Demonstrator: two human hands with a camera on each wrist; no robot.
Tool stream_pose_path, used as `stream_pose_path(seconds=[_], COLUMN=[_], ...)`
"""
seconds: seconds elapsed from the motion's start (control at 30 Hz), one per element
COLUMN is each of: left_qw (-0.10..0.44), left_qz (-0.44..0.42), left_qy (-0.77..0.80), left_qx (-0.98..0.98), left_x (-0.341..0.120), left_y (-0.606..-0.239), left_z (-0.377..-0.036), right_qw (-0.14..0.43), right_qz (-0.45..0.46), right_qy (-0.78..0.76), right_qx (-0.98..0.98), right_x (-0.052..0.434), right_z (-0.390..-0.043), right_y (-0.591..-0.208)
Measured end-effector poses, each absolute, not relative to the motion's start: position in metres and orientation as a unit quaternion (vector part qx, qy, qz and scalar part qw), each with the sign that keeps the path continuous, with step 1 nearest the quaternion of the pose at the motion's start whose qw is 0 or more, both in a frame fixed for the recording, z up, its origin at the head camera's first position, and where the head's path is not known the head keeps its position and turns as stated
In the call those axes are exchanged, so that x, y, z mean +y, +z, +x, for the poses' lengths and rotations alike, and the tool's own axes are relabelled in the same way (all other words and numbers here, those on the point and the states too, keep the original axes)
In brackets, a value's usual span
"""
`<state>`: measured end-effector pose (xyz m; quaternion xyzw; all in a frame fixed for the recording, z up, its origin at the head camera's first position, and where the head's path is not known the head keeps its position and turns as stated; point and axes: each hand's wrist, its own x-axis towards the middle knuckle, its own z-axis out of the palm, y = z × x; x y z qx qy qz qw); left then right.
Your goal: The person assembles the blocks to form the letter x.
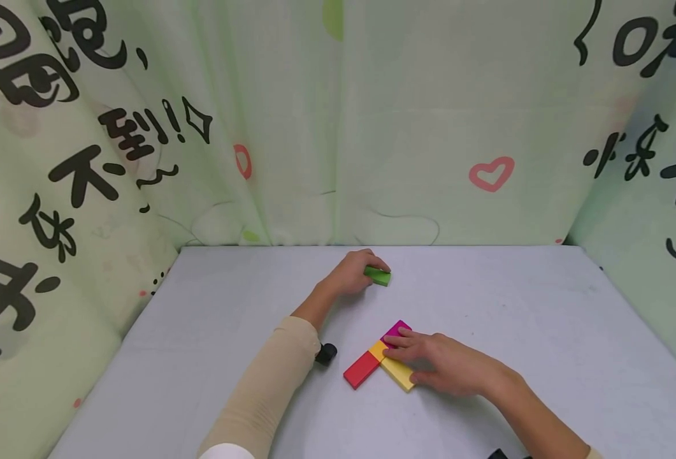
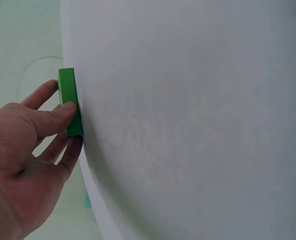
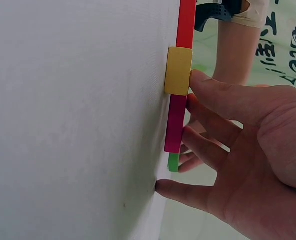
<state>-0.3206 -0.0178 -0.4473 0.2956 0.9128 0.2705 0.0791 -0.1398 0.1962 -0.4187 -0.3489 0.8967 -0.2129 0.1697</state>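
Green block, unlabelled, pinched by left hand.

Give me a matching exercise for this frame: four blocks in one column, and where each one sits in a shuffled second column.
Things:
1. green block
2. red block
3. magenta block
4. long yellow block

Places:
A. far end of the row, under the right hand's fingertips
B. near-left end of the row, touched by no hand
C. apart from the others, farther back on the table, held by the left hand
D. sticking out sideways from the row, partly under the right hand

Pairs: 1-C, 2-B, 3-A, 4-D
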Motion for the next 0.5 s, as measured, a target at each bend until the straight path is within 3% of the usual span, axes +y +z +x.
stream_pose_path(seconds=[0.5], left_qw=[0.092], left_qz=[0.304], left_qy=[0.253], left_qx=[0.914], left_x=[-0.023], left_y=[-0.439], left_z=[-0.309], right_qw=[0.163], right_qz=[-0.352], right_qy=[-0.218], right_qx=[0.896], right_x=[0.198], right_z=[-0.140], right_y=[-0.419])
